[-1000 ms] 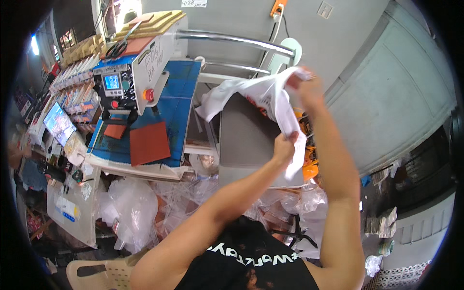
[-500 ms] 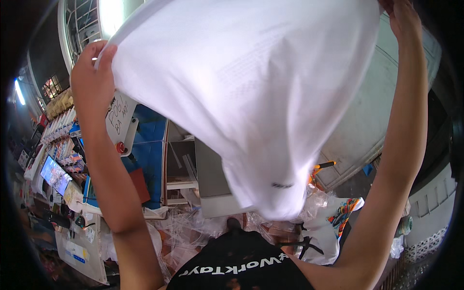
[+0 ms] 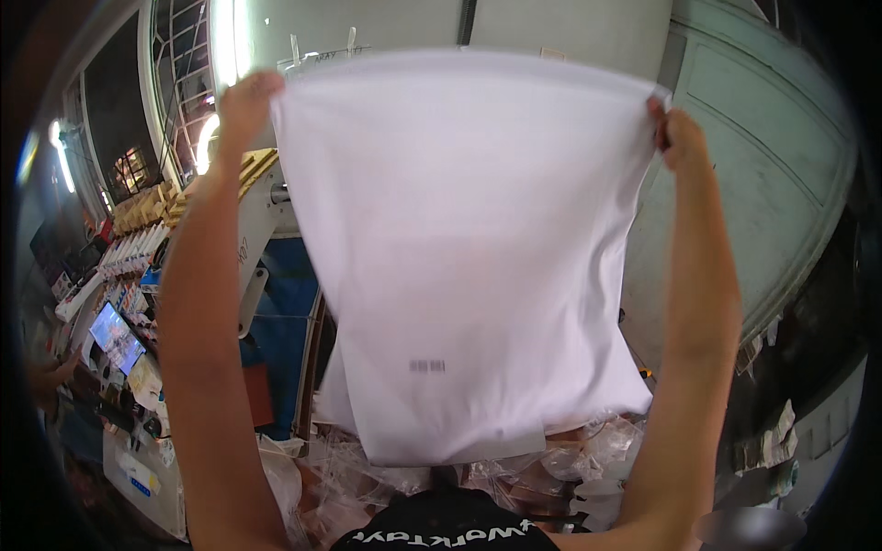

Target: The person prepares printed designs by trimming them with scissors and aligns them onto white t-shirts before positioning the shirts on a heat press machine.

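1. the white cloth hangs in front of the person, its top edge stretched between both hands, its lower end reaching down near their black shirt.
2. the left hand, a little blurred, pinches the top left corner; the right hand grips the top right corner.
3. the corners seem held wide and high so that the cloth falls open and flat, though folds run down its right side; a small dark mark shows low on it.
4. the cloth hides whatever is straight behind it.
5. left of it are a blue table with a red-brown pad, partly behind the left forearm, and a lit screen.
6. clear plastic lies below, near the hem.
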The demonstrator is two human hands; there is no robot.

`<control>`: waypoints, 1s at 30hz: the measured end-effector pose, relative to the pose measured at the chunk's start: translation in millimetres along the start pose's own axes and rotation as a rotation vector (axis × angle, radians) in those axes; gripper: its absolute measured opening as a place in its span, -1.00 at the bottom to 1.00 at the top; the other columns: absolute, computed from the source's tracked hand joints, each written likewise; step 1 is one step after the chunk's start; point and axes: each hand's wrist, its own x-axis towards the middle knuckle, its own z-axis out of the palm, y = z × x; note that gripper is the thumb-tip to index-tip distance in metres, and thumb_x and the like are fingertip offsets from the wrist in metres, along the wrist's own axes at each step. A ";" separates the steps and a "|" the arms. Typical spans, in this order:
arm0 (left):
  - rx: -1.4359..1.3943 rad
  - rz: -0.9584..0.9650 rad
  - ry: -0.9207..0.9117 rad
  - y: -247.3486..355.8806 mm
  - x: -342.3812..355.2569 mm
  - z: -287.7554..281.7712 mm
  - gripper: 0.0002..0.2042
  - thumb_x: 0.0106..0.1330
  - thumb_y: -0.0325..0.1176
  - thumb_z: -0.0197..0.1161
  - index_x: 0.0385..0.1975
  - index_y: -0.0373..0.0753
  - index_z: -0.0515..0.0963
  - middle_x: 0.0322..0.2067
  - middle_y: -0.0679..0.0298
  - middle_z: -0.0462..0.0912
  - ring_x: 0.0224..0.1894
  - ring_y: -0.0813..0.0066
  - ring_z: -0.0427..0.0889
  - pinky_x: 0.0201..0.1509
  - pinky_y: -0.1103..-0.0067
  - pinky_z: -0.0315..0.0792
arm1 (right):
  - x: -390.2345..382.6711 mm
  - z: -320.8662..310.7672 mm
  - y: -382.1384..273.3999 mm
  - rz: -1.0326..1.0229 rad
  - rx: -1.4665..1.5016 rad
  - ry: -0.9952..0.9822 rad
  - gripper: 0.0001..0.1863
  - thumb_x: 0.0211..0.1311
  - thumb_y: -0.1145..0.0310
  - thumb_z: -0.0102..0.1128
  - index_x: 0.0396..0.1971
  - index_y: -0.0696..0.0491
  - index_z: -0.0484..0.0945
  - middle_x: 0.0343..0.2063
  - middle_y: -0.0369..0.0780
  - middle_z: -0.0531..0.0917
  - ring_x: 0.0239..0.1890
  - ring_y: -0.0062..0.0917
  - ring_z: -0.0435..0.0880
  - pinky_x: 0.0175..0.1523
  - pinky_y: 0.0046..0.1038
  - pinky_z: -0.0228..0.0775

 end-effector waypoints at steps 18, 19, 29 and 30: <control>-0.250 -0.988 -1.425 212.9 -310.2 -160.1 -0.80 -0.05 -0.46 0.46 -0.41 -0.27 0.62 -0.42 0.19 0.68 -0.37 0.32 0.71 -0.23 0.47 0.51 | -327.0 -190.7 174.3 0.768 -0.777 -0.570 -0.70 -0.17 0.53 0.37 -0.30 0.13 0.64 -0.28 -0.20 0.69 -0.18 -0.52 0.63 -0.01 -0.46 0.45; -0.176 -0.934 -1.515 220.6 -337.6 -148.0 -0.76 -0.05 -0.39 0.48 -0.36 -0.25 0.64 -0.36 0.16 0.69 -0.31 0.27 0.71 -0.18 0.44 0.51 | -334.2 -188.1 188.7 0.823 -0.822 -0.646 -0.65 -0.16 0.53 0.38 -0.24 0.12 0.63 -0.26 -0.20 0.69 -0.17 -0.51 0.63 0.00 -0.45 0.45; -0.527 -0.576 -0.829 171.2 -391.8 145.7 -0.78 0.18 -0.42 0.28 -0.19 -0.30 0.61 -0.20 0.02 0.66 -0.10 0.07 0.62 0.02 0.38 0.46 | -237.0 -72.3 412.3 0.275 -0.892 -0.535 -0.66 0.17 0.23 0.25 -0.14 0.14 0.58 -0.15 -0.09 0.64 -0.07 -0.31 0.61 0.07 -0.40 0.39; -0.554 -0.656 -0.796 159.5 -388.9 181.7 -0.80 0.21 -0.44 0.24 -0.19 -0.31 0.61 -0.18 0.02 0.66 -0.09 0.11 0.64 0.05 0.40 0.46 | -222.2 -67.7 444.3 0.267 -0.908 -0.468 -0.68 0.19 0.23 0.21 -0.15 0.13 0.58 -0.16 -0.09 0.64 -0.09 -0.31 0.61 0.06 -0.40 0.39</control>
